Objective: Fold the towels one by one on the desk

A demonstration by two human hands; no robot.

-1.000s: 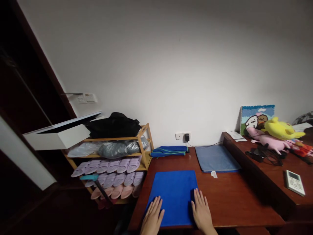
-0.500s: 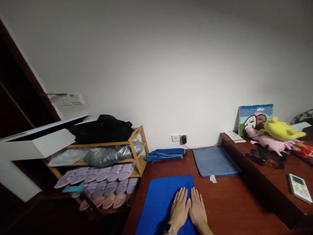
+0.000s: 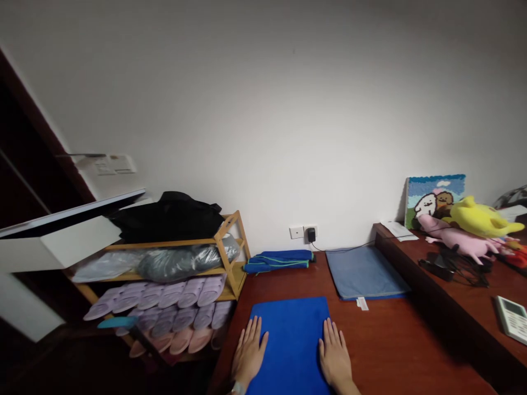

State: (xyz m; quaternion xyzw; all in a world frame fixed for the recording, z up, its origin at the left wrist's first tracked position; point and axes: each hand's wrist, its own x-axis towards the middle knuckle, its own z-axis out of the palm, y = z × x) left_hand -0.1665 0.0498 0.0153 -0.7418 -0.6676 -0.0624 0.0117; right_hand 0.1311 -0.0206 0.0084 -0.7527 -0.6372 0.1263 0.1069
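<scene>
A bright blue cloth point(image 3: 293, 343) lies flat on the reddish-brown table point(image 3: 395, 340). My left hand point(image 3: 249, 348) rests palm down over its left edge, thumb on the cloth and fingers stretched out. Over the right edge lies my right hand point(image 3: 335, 354), also flat with its fingers extended. Neither hand grips anything. Farther back are a folded blue cloth with green edging point(image 3: 280, 260) near the wall and a grey-blue cloth point(image 3: 366, 271) with a white tag at its front.
To the left, a wooden rack point(image 3: 230, 263) carries a black bag point(image 3: 173, 216) and several slippers point(image 3: 189, 292). On the right ledge are plush toys point(image 3: 480, 216), black cables point(image 3: 453, 269) and a white remote point(image 3: 513, 317). A charger point(image 3: 311, 235) is plugged into the wall.
My left hand has moved left across the blue cloth, from beside my right hand to the cloth's left edge. My right hand has stayed near the right edge. The view has shifted slightly.
</scene>
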